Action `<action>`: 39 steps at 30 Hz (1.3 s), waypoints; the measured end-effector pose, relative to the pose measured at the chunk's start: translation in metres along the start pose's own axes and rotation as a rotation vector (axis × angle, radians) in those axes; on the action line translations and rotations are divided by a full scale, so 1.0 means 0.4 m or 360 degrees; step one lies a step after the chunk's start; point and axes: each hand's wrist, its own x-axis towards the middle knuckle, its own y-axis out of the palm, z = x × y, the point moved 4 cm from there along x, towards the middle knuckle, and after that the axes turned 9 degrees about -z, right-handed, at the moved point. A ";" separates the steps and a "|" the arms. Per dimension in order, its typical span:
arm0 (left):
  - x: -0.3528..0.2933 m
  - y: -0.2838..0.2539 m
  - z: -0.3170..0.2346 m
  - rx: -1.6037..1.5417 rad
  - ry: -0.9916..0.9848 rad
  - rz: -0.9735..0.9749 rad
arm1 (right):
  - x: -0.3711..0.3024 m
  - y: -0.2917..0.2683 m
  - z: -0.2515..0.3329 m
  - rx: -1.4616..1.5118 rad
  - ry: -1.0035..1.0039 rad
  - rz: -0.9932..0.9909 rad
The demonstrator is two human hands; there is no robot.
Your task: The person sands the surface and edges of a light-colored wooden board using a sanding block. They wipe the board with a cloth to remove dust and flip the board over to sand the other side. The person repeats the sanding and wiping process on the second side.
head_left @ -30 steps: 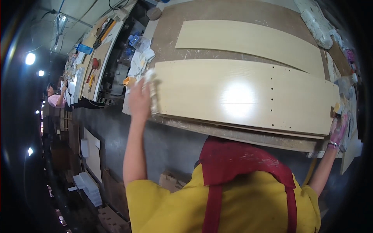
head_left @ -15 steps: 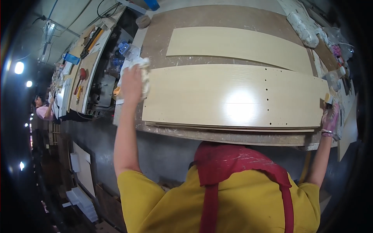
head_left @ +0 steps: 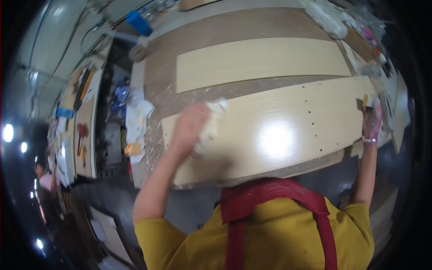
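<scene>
A long pale cream board point(head_left: 252, 108) with a row of small dark holes lies along the near edge of the workbench point(head_left: 162, 58). My left hand point(head_left: 190, 125) is closed on a crumpled white rag point(head_left: 215, 123), which is over the left part of this board. At the board's right end is my right hand point(head_left: 372, 123), in a pinkish-purple glove. Its fingers are around a small yellow-and-white piece point(head_left: 369, 101) whose kind is too small to make out. Beyond lies a second pale board point(head_left: 265, 58), flat on the bench.
An orange container point(head_left: 132, 149) stands by white sheeting point(head_left: 135, 119) on the bench's left side. Farther back are a roll of tape point(head_left: 137, 53) and a blue container point(head_left: 139, 23). Plastic-wrapped material point(head_left: 328, 22) lies far right. A side bench point(head_left: 83, 135) holds tools; another person point(head_left: 46, 181) is beyond.
My left hand has carried the rag from beyond the near board's left end rightward over its surface. My right hand keeps to the right end. The whole view has tilted.
</scene>
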 end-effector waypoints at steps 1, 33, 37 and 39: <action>-0.006 0.060 -0.047 0.0169 0.0418 0.0175 | -0.021 0.041 0.023 -0.0030 -0.0022 0.0059; 0.343 0.011 0.486 0.0250 -0.1460 0.0010 | 0.623 0.210 -0.251 -0.1206 0.1167 0.0196; 0.333 -0.056 0.598 -0.0101 -0.1689 -0.0406 | 0.598 0.244 -0.232 -0.1082 0.1094 0.0262; 0.318 -0.068 0.599 -0.0339 -0.1679 -0.0649 | 0.585 0.260 -0.221 -0.1093 0.0983 0.0187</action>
